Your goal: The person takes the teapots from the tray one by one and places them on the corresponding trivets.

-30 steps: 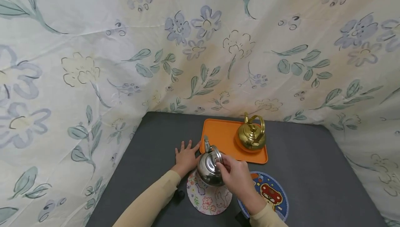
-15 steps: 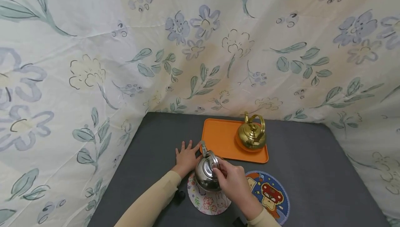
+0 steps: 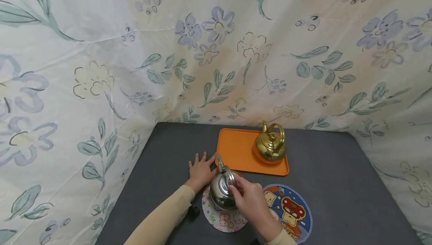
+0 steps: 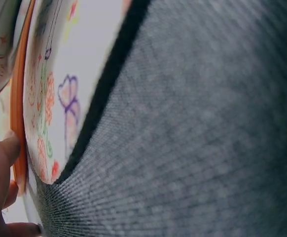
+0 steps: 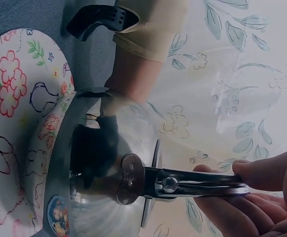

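Observation:
My right hand grips the handle of a shiny silver kettle; in the right wrist view thumb and fingers close round the kettle's metal handle. The kettle is over a round white mat with flower and rabbit drawings, its spout pointing toward an orange tray. Whether its base touches the mat is hard to tell. My left hand lies with spread, straight fingers at the tray's near left corner; in the left wrist view a finger meets the tray's orange edge.
A gold kettle stands on the right part of the tray. To the right of the white mat lies a round blue mat with cartoon figures, partly behind my right wrist. Everything sits on a dark grey tabletop, with flowered cloth hanging behind.
My right hand has brought the silver kettle nearer to me and slightly left, away from the tray and further over the white mat. The left hand has stayed in place.

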Demonstrator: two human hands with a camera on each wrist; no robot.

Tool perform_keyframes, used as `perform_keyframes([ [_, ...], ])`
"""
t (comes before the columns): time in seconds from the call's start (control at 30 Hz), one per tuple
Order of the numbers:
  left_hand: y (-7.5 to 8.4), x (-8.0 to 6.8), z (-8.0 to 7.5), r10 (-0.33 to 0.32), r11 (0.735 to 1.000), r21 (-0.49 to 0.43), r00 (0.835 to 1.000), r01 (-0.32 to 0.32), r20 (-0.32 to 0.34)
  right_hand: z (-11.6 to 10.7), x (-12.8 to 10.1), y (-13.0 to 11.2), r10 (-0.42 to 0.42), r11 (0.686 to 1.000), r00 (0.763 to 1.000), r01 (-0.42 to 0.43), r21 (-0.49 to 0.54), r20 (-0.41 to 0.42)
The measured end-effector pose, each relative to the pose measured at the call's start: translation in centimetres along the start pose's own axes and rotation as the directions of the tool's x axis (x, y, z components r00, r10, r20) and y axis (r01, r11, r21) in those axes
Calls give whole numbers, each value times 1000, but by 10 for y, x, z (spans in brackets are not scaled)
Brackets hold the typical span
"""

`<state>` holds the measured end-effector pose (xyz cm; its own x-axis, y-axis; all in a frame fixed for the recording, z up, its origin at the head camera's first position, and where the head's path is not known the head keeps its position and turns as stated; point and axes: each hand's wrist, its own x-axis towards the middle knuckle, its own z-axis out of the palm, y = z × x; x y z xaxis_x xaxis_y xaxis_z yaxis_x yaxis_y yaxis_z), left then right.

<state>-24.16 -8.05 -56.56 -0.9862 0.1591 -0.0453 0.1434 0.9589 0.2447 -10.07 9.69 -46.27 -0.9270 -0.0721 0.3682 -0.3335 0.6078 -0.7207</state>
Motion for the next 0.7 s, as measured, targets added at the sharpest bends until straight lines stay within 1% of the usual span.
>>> perform_keyframes([
  [0.13, -1, 0, 1, 4, 1000, -7, 1000, -4, -5, 2, -2, 0, -5, 1000, 1000, 5, -10, -7],
  [0.33, -1, 2, 3, -6, 1000, 5, 1000, 6, 14, 6, -5, 1, -6, 1000, 1000, 5, -22, -24],
  [0.7, -3, 4, 4, 2, 1000, 3, 1000, -2, 20, 8, -10, 1, -5, 1000, 1000, 5, 0, 4],
])
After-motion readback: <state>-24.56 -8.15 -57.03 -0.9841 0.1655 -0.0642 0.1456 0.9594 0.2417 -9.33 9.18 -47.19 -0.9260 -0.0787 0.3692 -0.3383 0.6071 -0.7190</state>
